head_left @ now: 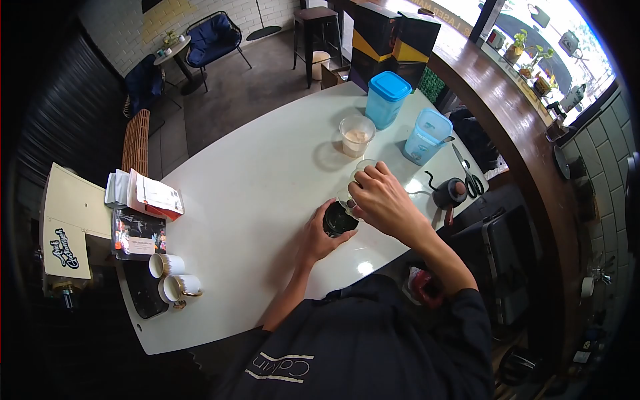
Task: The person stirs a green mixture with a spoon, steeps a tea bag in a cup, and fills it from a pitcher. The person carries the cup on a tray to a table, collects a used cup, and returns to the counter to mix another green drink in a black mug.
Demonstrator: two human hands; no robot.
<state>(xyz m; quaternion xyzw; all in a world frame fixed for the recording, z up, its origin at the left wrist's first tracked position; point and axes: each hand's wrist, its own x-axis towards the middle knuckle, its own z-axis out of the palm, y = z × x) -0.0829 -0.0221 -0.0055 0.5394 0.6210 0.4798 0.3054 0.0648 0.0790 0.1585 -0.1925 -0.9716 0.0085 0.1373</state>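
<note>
Near the front edge of the white table (233, 173), my left hand (321, 233) is wrapped round a dark cup (339, 219). Just above and to the right of the cup, my right hand (375, 193) is closed, its fingers pinched on something small that I cannot make out. Part of a clear glass item shows behind my right fingers. A clear plastic tub (357, 135) with pale contents stands beyond my hands. Behind it are a blue lidded container (387, 100) and an open blue container (427, 137).
To the right lie a black gooseneck kettle (450, 193) and black scissors (471, 177). Two white mugs (180, 287) sit on a dark tray (141, 293) at the left, below packets (155, 195). A wooden counter (493, 107) runs along the right.
</note>
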